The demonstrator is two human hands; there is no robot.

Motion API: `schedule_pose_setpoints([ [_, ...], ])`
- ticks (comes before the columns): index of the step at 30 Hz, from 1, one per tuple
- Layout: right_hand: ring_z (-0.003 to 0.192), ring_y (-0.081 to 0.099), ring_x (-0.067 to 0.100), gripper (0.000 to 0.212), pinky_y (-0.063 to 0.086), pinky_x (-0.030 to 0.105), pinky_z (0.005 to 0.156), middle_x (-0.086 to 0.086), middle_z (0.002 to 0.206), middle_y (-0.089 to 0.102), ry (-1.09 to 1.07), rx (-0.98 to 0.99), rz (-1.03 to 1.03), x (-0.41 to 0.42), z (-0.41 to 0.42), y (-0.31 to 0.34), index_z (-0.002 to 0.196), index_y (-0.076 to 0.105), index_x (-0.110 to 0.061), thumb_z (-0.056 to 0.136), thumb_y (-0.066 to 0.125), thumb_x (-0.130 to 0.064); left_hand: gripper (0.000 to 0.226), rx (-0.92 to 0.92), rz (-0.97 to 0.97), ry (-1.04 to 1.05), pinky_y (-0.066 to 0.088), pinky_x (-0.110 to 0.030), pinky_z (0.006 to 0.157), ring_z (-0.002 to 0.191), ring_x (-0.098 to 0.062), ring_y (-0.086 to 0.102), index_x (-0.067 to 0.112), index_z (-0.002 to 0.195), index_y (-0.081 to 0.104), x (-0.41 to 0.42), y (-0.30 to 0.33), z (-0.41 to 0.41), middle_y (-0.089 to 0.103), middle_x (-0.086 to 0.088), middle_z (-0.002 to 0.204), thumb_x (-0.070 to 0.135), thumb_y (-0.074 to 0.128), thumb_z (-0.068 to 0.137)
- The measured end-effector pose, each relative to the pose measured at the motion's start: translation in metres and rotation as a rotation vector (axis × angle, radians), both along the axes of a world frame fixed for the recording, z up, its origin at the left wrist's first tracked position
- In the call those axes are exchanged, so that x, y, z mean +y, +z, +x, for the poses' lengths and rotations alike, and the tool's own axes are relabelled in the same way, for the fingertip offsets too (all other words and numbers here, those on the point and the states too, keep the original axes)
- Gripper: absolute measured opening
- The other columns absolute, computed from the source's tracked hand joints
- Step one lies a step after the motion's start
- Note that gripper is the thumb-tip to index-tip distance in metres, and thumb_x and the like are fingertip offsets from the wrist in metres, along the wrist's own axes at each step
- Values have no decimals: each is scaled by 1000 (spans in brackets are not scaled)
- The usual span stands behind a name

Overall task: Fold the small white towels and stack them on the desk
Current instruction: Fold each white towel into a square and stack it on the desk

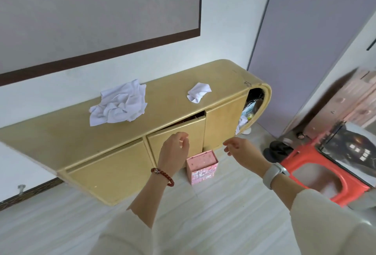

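A crumpled heap of white towels [120,105] lies on the left part of the yellow desk top [168,100]. A single smaller crumpled white towel [199,92] lies further right on the same top. My left hand [175,146] hangs in front of the middle cabinet door, below the desk edge, fingers loosely curled and holding nothing. My right hand [237,147] is raised beside it to the right, fingers relaxed, also holding nothing. Neither hand touches a towel.
The middle cabinet door [177,134] stands slightly ajar. A pink box [202,167] sits on the floor under my hands. A red plastic stool [323,173] and dark clutter stand at the right. The desk's rounded right end [254,106] holds stuffed items.
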State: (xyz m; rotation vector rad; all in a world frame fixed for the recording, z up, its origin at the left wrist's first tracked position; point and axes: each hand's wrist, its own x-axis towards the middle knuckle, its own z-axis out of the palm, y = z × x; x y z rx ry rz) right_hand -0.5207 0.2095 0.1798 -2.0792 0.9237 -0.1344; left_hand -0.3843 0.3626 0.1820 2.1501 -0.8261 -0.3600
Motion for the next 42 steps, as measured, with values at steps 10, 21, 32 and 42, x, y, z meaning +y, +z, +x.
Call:
schedule_pose_setpoints([
  [10,90,63,24,25,40,23,71,2,86,64,-16,86,-2,-175,164,-47,103,63,-11,89,43,-5,24,111,50,49,45,-30,89,98,-22,60,10,110,61,-173,-64,158,64,-7,109,14,47,92],
  [21,95,59,24,27,38,20,63,7,97,67,18,262,78,-313,254,-100,103,63,-12,87,42,-7,44,151,242,116,36,-30,95,120,-26,35,15,130,43,-343,-130,223,38,-9,130,13,52,87],
  [32,126,34,20,56,38,29,96,3,141,28,632,243,-54,-410,339,-143,139,33,-27,88,54,-13,11,286,41,409,38,-9,64,67,-8,49,12,85,55,-425,-142,266,55,7,74,6,48,91],
  [42,76,56,27,19,40,25,65,9,79,61,697,-30,188,-514,412,-72,84,57,-5,92,51,-21,26,383,-373,759,34,-8,54,62,-4,41,20,78,49,-492,-61,298,48,6,72,1,42,93],
])
